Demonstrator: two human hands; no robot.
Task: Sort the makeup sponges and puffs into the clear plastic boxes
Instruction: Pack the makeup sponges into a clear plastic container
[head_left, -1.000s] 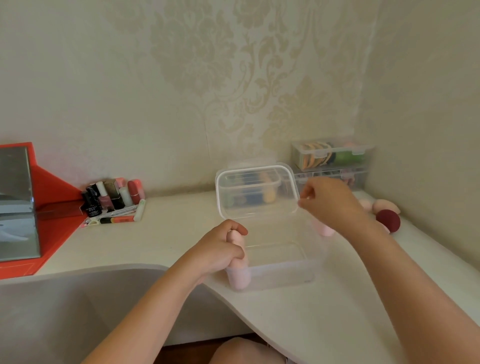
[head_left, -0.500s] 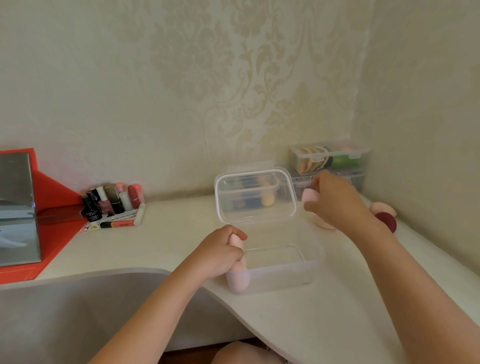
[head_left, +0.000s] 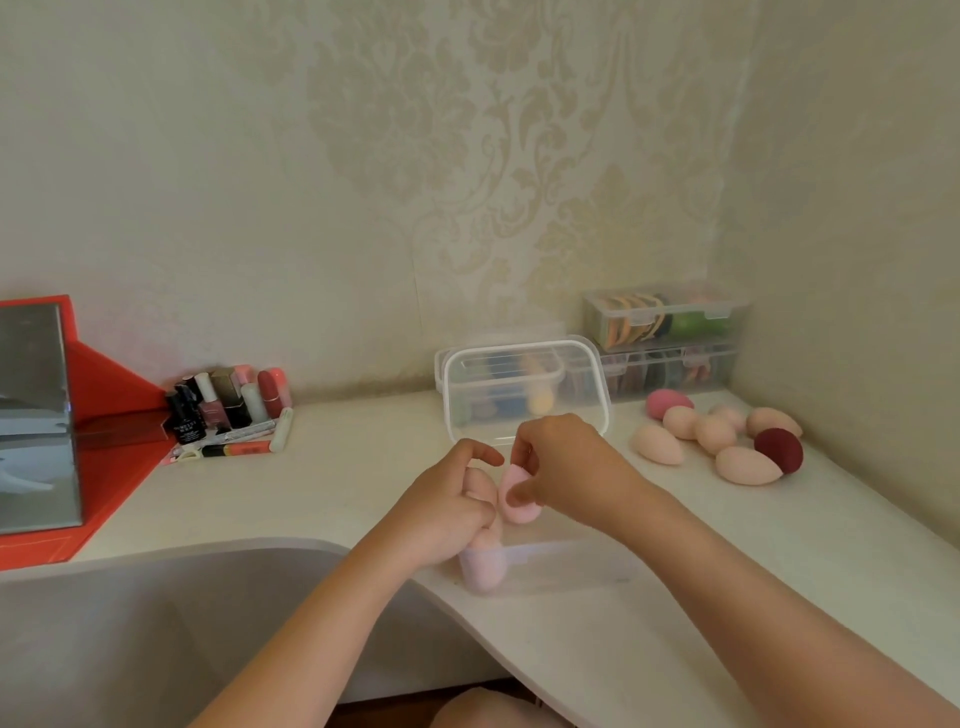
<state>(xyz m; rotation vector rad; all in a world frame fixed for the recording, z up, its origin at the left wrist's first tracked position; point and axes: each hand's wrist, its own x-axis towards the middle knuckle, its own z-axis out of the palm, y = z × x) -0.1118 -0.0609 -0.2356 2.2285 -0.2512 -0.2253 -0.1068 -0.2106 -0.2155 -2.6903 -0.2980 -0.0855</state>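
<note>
The right hand (head_left: 566, 467) pinches a pink sponge (head_left: 517, 493) between thumb and fingertips, just beside the left hand (head_left: 447, 514), which grips pale sponges (head_left: 483, 569) standing, it seems, inside the clear box (head_left: 571, 566) below it. If the right hand lets go here, the springy sponge could bounce off that crowded corner and out over the low wall.

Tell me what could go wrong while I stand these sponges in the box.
The box sits at the curved edge of the desk; the right hand pressing the pink sponge in could nudge it off.
The lid stands upright just behind and might drop shut.
If the left hand lets go, its pale sponge may topple.
</note>
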